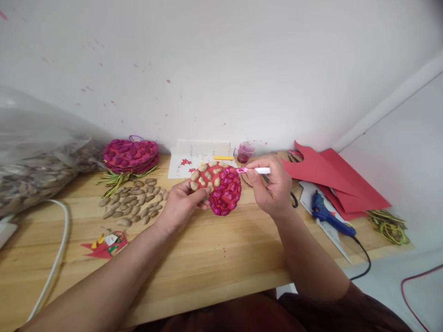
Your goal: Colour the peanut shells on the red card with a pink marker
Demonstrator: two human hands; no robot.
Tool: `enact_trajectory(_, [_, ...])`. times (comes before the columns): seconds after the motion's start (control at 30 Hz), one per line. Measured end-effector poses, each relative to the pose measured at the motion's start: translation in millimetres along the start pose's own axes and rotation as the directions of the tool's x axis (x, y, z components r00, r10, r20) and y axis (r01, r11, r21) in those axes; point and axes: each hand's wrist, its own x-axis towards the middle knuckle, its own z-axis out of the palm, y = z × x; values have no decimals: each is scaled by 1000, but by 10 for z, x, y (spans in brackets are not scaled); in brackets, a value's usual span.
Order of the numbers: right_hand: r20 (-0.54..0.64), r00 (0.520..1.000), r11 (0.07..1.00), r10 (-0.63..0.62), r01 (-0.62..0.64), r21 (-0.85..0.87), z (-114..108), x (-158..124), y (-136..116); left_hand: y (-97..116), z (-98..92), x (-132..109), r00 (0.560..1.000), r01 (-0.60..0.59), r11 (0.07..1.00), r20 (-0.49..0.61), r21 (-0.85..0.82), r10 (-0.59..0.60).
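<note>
My left hand grips the left edge of a round red card disc covered with peanuts, holding it up over the table. Peanuts on its right and lower part are magenta; those on the upper left keep their tan shells. Between the fingers of my right hand is a white-handled paintbrush, its magenta-stained tip at the disc's upper right edge. Behind the disc stands a small clear cup of magenta paint. Loose peanuts lie spread to the left of my left hand.
At the back left, finished-looking magenta peanut discs are stacked beside a big plastic bag of peanuts. Paper scraps and a white cable lie at left. Right are red card sheets, a blue glue gun and green strings.
</note>
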Motion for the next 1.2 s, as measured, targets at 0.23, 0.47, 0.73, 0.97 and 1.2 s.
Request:
enact_trajectory(0.23, [-2,1000,998,27,-27,60,-6,-14,-7,42,-2,-15,998,-61,993,31,100,58])
enact_trajectory(0.47, [-28,997,998,69,-69,8,-7,-6,-6,-5,-40,7,995,-98,986,38,133,94])
enact_trajectory(0.73, [-30,997,997,74,-73,25,5,-28,20,37,-13,-8,998,-68,991,26,116,66])
enact_trajectory(0.97, [-11,999,998,49,-49,48,17,-28,15,53,5,-15,1000,-30,996,9,80,29])
enact_trajectory(1.2, [-19,998,997,53,-52,50,14,-23,-6,48,3,15,999,50,998,-12,-50,-50])
